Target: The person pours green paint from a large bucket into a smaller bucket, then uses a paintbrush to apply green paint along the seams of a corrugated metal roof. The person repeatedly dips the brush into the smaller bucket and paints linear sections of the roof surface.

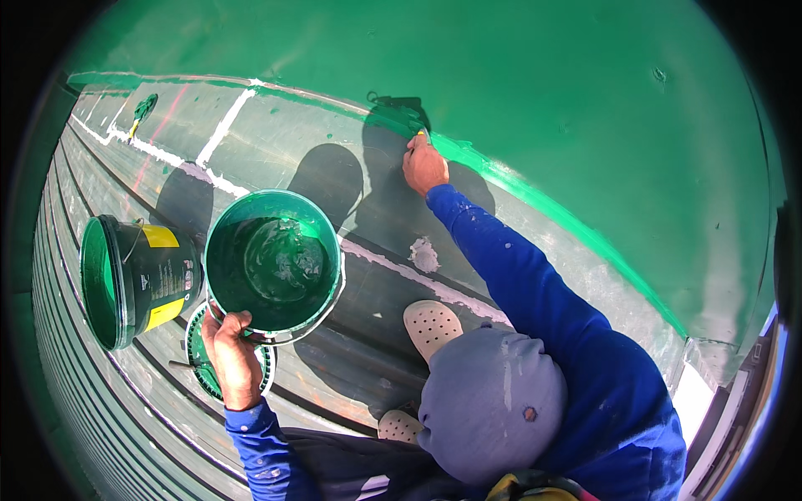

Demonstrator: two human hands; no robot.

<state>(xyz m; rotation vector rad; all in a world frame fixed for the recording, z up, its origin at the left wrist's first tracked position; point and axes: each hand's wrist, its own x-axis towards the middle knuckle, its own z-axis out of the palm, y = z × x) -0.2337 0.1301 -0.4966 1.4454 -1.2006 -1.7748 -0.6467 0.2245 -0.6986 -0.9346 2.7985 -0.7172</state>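
My left hand (232, 354) grips the lower rim of a round bucket (276, 203), close to where its handle attaches. Green paint (276, 269) coats the bottom and inner wall. Ahead, my right hand (427, 168) closes around a small paintbrush (423, 133) with a yellow part showing. Its tip, mostly in shadow, is at the seam between a green-painted metal surface (564, 94) and grey metal sheeting (301, 128). A bright fresh green stripe (564, 225) follows that seam from near my right hand toward the lower right.
A black paint bucket (163, 269) with yellow label patches lies tilted at left. Under the held bucket sits a paint-smeared round lid (270, 376) with a tool handle (180, 365). Another green-coated brush (144, 109) lies at upper left. Ribbed sheeting (69, 325) runs along the left. My beige clogs (432, 325) stand below.
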